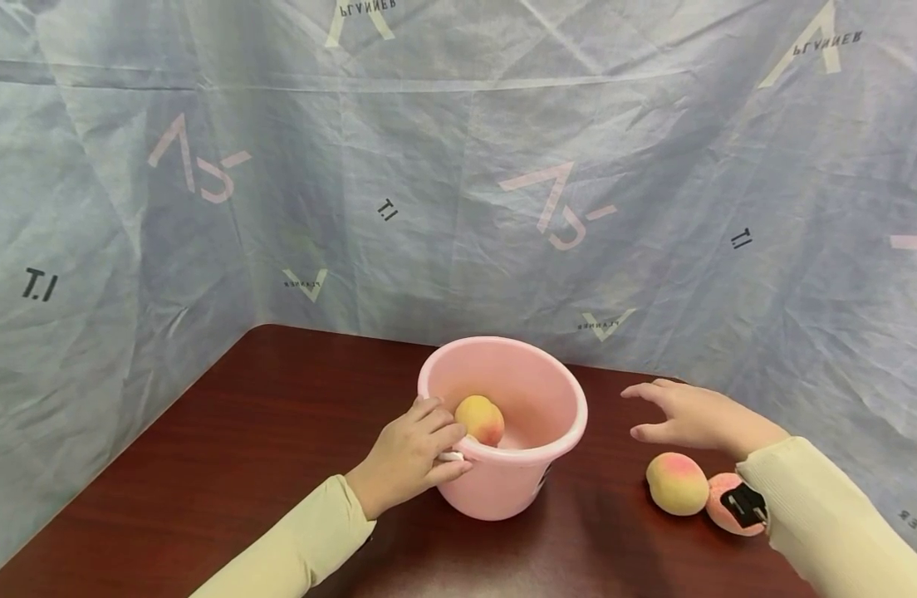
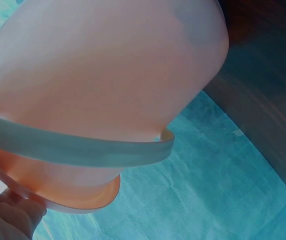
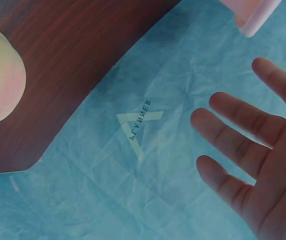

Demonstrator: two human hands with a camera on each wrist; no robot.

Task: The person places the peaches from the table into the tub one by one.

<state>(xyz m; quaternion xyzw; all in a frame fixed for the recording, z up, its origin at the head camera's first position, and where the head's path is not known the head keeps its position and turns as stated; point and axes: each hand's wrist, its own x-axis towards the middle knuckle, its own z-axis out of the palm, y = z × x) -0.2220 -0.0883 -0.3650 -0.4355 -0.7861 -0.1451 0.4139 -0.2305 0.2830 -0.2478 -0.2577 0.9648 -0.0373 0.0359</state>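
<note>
A pink bucket [image 1: 492,490] stands upright on the table with a yellow-red peach [image 1: 479,419] lying inside it. My left hand [image 1: 414,453] grips the near left side of the bucket's rim, fingers over the edge and thumb outside. In the left wrist view a pale carrying handle [image 2: 83,147] crosses the bucket's side wall. To the right of the bucket, my right hand [image 1: 690,415] hovers with fingers spread and nothing in it. Below it lies a yellow-pink peach [image 1: 677,484]. Touching that one is a pinker peach [image 1: 720,498], partly covered by the black wrist device.
The dark red-brown table [image 1: 316,399] has its far edge just behind the bucket. Grey-blue printed cloth [image 1: 458,208] hangs around the table on the left, back and right. A black wrist device [image 1: 744,505] sits under the right sleeve [image 1: 825,507].
</note>
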